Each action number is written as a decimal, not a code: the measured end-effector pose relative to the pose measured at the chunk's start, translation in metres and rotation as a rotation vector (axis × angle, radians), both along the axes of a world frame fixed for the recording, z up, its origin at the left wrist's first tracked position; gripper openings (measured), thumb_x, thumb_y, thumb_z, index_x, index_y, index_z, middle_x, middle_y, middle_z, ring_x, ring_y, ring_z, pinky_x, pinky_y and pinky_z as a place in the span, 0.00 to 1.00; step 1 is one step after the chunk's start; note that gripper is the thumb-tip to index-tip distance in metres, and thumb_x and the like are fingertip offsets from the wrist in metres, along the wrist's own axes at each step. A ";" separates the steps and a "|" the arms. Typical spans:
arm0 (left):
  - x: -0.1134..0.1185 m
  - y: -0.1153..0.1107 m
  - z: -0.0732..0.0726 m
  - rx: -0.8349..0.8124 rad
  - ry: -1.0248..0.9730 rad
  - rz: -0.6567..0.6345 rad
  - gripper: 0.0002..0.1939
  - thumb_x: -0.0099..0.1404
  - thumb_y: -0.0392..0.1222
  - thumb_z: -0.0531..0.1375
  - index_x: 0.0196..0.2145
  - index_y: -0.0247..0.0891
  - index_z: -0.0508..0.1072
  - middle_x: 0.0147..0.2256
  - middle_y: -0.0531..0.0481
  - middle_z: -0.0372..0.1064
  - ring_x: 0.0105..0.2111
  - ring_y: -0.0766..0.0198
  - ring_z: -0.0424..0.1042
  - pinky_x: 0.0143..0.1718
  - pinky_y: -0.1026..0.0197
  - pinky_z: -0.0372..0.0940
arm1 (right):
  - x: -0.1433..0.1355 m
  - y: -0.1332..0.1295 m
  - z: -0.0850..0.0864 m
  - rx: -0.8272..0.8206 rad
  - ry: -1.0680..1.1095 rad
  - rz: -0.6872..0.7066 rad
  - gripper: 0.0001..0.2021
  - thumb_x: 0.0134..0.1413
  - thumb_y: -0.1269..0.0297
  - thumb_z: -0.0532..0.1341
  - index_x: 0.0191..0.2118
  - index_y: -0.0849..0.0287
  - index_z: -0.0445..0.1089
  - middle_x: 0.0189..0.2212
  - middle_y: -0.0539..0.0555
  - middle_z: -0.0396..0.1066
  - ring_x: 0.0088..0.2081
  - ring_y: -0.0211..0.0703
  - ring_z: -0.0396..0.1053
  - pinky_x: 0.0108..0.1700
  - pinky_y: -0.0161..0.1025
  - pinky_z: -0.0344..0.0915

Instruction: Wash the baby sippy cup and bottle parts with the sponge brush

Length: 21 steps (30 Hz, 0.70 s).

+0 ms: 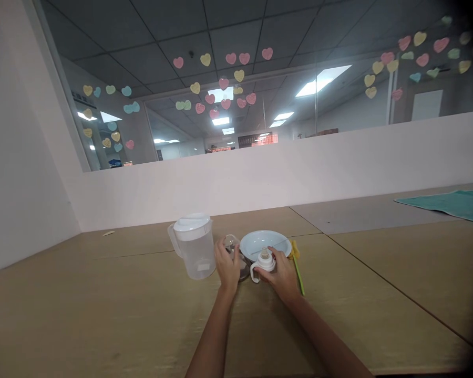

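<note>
Here, low over the near part of the counter [142, 315], my right hand [283, 273] has fingers and thumb closed on a white top [265, 261] beside my left hand [227, 266]. The left curves against a clear container [243, 269]; I can't tell how firmly it grips. The top could slip or tilt, I'd judge, since I pinch it by its rounded sides, and the container could roll or slide if my left fingers are only resting there. A careless wrist might also knock the bowl or the green stick, both very close.

The top looks smooth, with a pale teat upright in its middle and a curved handle poking out to the left. The container is see-through and dark toward its base, partly hidden by my fingers.

Just beside my right hand lies a green stick [299, 276] with a yellow end. The pale bowl [265, 237] sits just beyond the top, and a lidded pitcher [199, 254] stands to the left. Farther off are a teal cloth [461, 203], the low wall [236, 181] and the window with paper hearts [223, 83].
</note>
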State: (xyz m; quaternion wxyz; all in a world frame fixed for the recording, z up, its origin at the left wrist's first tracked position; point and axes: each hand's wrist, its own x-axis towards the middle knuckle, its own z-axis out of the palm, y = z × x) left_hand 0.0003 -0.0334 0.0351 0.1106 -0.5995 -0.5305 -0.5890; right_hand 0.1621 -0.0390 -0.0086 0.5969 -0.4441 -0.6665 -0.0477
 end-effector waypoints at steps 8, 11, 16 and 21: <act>0.039 -0.019 -0.006 0.034 0.230 -0.499 0.19 0.65 0.44 0.54 0.53 0.40 0.60 0.54 0.42 0.60 0.56 0.55 0.59 0.56 0.50 0.56 | 0.000 0.003 -0.001 -0.019 0.039 0.008 0.29 0.48 0.52 0.59 0.54 0.63 0.60 0.37 0.59 0.71 0.36 0.48 0.70 0.35 0.44 0.67; 0.044 -0.019 -0.012 -0.042 0.239 -0.539 0.20 0.66 0.44 0.53 0.55 0.41 0.60 0.56 0.43 0.58 0.57 0.55 0.57 0.58 0.49 0.54 | 0.001 0.004 -0.003 0.005 0.016 0.001 0.29 0.49 0.55 0.57 0.56 0.63 0.57 0.39 0.59 0.71 0.37 0.48 0.70 0.36 0.44 0.68; 0.045 -0.018 -0.021 -0.111 0.104 -0.607 0.22 0.66 0.43 0.53 0.56 0.41 0.58 0.54 0.43 0.61 0.54 0.57 0.61 0.55 0.52 0.57 | 0.001 0.000 -0.001 0.023 -0.034 0.014 0.29 0.53 0.57 0.56 0.58 0.64 0.55 0.43 0.61 0.70 0.40 0.48 0.70 0.38 0.43 0.68; 0.047 -0.018 -0.024 -0.095 0.044 -0.611 0.21 0.65 0.44 0.53 0.55 0.40 0.59 0.54 0.43 0.62 0.54 0.57 0.61 0.55 0.53 0.58 | 0.000 -0.004 0.002 -0.001 -0.056 0.016 0.27 0.56 0.57 0.53 0.59 0.61 0.55 0.44 0.61 0.68 0.40 0.48 0.70 0.37 0.43 0.68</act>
